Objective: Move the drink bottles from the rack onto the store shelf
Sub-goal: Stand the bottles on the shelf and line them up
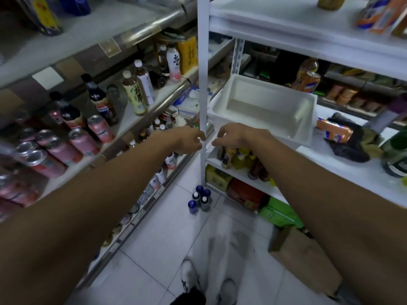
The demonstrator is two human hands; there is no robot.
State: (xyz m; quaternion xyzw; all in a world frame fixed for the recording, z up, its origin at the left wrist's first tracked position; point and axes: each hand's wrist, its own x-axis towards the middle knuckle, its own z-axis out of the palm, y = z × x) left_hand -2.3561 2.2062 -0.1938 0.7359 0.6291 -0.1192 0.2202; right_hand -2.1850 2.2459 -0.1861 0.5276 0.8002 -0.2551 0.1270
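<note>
Both my arms reach forward at mid-height. My left hand (187,138) hangs with loosely curled fingers just left of the white upright post (202,84) and holds nothing. My right hand (233,135) hovers just right of the post, fingers loosely curled and empty, above several drink bottles (240,157) on a lower level of the white rack (330,159). The store shelf (141,115) on the left carries upright tea and cola bottles (134,93) and pink cans (81,142) lying on their sides.
An empty white plastic bin (308,119) sits on the rack behind my right hand. Several blue-capped bottles (199,200) stand on the tiled floor by the post. A cardboard box (304,256) and green cartons (279,213) lie under the rack.
</note>
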